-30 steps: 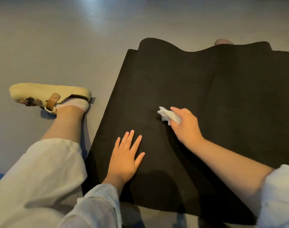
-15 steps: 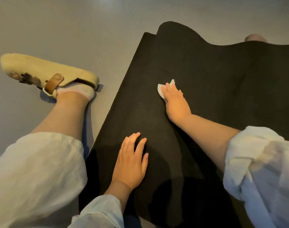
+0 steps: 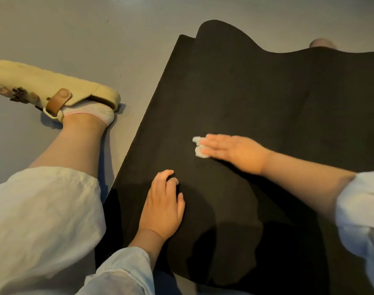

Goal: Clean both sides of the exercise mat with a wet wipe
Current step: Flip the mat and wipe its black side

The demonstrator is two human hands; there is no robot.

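While the wipe pass runs, notes on handling:
mat: black exercise mat [image 3: 256,99] fills centre and right of frame, flat on the grey floor [image 3: 75,28]; far end at upper centre humps up in a soft wave.
feel (est.): thin, floppy, light; matte face looks grippy, so wipe prob. drags, not glides.
wipe: wet wipe [image 3: 197,146] mid-frame, bunched small, white, lying on the mat surface.
R hand: right hand [image 3: 230,151] fingers straight and flat, pressing wipe onto mat; only the wipe's tip shows past the fingertips.
L hand: left hand [image 3: 162,206] lower centre, resting on mat w/ fingers partly bent, holding nothing, prob. pinning it.
where to hold: for the flip, take the left long edge or near corner; both hands, else it folds.
other: shoe [image 3: 52,90] at left, off the mat.
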